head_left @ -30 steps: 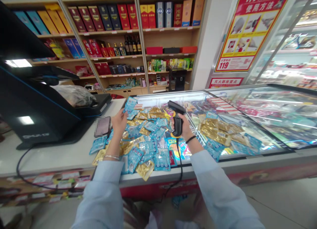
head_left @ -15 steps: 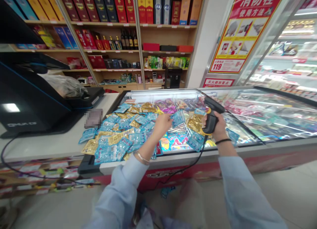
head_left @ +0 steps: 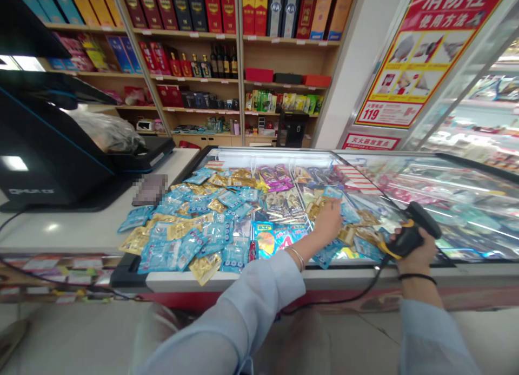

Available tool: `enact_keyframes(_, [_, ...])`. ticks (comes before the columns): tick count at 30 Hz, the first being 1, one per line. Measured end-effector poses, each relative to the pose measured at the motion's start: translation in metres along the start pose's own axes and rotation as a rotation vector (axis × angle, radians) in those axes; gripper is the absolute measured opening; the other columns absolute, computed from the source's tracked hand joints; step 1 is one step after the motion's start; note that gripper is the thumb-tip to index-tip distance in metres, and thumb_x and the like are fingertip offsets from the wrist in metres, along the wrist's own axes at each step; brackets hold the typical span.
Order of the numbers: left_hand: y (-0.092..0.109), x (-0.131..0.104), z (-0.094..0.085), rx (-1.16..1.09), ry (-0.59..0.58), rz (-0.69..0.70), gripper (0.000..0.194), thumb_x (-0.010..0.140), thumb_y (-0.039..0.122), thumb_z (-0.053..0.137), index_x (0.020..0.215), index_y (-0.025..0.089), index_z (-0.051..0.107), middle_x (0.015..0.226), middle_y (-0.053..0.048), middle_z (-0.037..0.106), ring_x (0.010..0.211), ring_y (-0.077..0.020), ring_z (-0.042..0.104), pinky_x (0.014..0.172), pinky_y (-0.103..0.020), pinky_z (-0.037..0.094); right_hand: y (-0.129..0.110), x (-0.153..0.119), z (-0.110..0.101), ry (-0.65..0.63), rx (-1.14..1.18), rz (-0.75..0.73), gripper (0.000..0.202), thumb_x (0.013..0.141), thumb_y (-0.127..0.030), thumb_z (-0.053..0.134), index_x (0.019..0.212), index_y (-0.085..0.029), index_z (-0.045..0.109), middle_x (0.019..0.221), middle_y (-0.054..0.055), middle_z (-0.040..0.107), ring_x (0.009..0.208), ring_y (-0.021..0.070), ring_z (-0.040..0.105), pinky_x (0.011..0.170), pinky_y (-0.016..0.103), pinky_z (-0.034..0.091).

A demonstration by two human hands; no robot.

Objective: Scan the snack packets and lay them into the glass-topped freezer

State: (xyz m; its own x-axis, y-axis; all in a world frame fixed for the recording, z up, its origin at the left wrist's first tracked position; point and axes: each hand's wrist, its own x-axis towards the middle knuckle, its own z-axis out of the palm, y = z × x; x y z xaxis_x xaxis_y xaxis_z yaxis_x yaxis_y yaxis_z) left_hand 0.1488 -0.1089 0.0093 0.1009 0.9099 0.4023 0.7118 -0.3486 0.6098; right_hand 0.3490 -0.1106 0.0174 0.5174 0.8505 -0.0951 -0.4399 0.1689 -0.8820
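Observation:
My right hand (head_left: pixel 419 250) is wrapped round a black and yellow barcode scanner (head_left: pixel 413 231), over the front part of the freezer. A cable runs down from its handle. My left hand (head_left: pixel 327 221) reaches over the freezer's middle, its fingers closed at a blue packet (head_left: pixel 344 204); whether they pinch it is hard to make out. Gold packets (head_left: pixel 367 218) lie just right of that hand. A large pile of blue packets (head_left: pixel 162 250) and gold packets (head_left: pixel 205 267) covers the freezer's left end.
The glass-topped freezer (head_left: pixel 251 280) holds colourful packs. On the left counter (head_left: pixel 52 234) are a black checkout machine (head_left: pixel 52 147) and a blurred-out object (head_left: pixel 150 190). Shelves (head_left: pixel 194 34) with boxes and bottles stand behind. A red sign (head_left: pixel 430 56) hangs on the right.
My left hand has moved right, away from the big pile, to the smaller group of packets. My right hand has carried the scanner right and down. The view has shifted slightly.

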Motion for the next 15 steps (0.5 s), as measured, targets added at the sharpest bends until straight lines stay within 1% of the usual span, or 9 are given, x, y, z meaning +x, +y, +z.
enact_keyframes(1, [-0.002, 0.0, 0.004, 0.084, -0.007, 0.037, 0.041, 0.09, 0.023, 0.051, 0.13, 0.015, 0.05, 0.145, -0.016, 0.045, 0.13, -0.0245, 0.047, 0.107, -0.039, 0.041, 0.003, 0.004, -0.003, -0.046, 0.005, 0.011, 0.026, 0.07, -0.037, 0.048, 0.064, -0.019, 0.065, 0.055, 0.004, 0.049, 0.041, 0.0144, 0.045, 0.034, 0.026, 0.036])
enact_keyframes(2, [-0.005, -0.001, 0.008, 0.157, -0.012, 0.058, 0.038, 0.09, 0.028, 0.05, 0.126, 0.016, 0.053, 0.146, -0.016, 0.043, 0.132, -0.0266, 0.045, 0.108, -0.043, 0.039, 0.006, 0.008, -0.005, -0.088, 0.008, 0.017, 0.026, 0.07, -0.036, 0.048, 0.064, -0.019, 0.066, 0.055, 0.004, 0.049, 0.042, 0.0147, 0.046, 0.034, 0.026, 0.036])
enact_keyframes(5, [-0.009, -0.005, 0.015, 0.286, -0.007, 0.079, 0.037, 0.093, 0.039, 0.044, 0.122, 0.019, 0.057, 0.141, -0.013, 0.048, 0.131, -0.0287, 0.044, 0.111, -0.051, 0.032, 0.009, 0.012, -0.007, -0.081, 0.002, 0.013, 0.025, 0.071, -0.035, 0.048, 0.064, -0.019, 0.066, 0.055, 0.005, 0.049, 0.042, 0.015, 0.046, 0.033, 0.026, 0.037])
enact_keyframes(7, [-0.009, -0.007, 0.017, 0.316, -0.011, 0.091, 0.039, 0.094, 0.041, 0.041, 0.123, 0.02, 0.056, 0.138, -0.011, 0.052, 0.131, -0.0279, 0.043, 0.113, -0.051, 0.03, 0.009, 0.012, -0.006, -0.057, 0.008, 0.018, 0.026, 0.072, -0.035, 0.047, 0.064, -0.018, 0.066, 0.056, 0.005, 0.049, 0.041, 0.0146, 0.045, 0.033, 0.027, 0.036])
enact_keyframes(9, [-0.008, -0.007, 0.017, 0.327, -0.02, 0.087, 0.041, 0.094, 0.042, 0.04, 0.124, 0.02, 0.056, 0.138, -0.011, 0.052, 0.132, -0.0277, 0.043, 0.113, -0.05, 0.031, 0.007, 0.009, -0.004, -0.027, 0.028, 0.038, 0.026, 0.073, -0.035, 0.048, 0.066, -0.018, 0.066, 0.057, 0.005, 0.049, 0.041, 0.0142, 0.045, 0.034, 0.027, 0.036])
enact_keyframes(13, [-0.007, -0.006, 0.017, 0.312, -0.035, 0.069, 0.043, 0.094, 0.042, 0.039, 0.128, 0.019, 0.054, 0.14, -0.011, 0.051, 0.133, -0.0278, 0.042, 0.113, -0.05, 0.032, 0.003, 0.003, 0.002, 0.017, 0.031, 0.103, 0.024, 0.072, -0.037, 0.053, 0.068, -0.018, 0.066, 0.058, 0.005, 0.049, 0.041, 0.0147, 0.045, 0.036, 0.029, 0.037])
enact_keyframes(15, [-0.007, -0.005, 0.016, 0.301, -0.042, 0.062, 0.044, 0.094, 0.042, 0.039, 0.129, 0.019, 0.053, 0.143, -0.012, 0.048, 0.134, -0.0287, 0.041, 0.113, -0.05, 0.032, 0.002, 0.001, 0.004, 0.005, 0.005, 0.093, 0.023, 0.071, -0.037, 0.052, 0.066, -0.018, 0.064, 0.057, 0.004, 0.048, 0.041, 0.015, 0.045, 0.036, 0.03, 0.038])
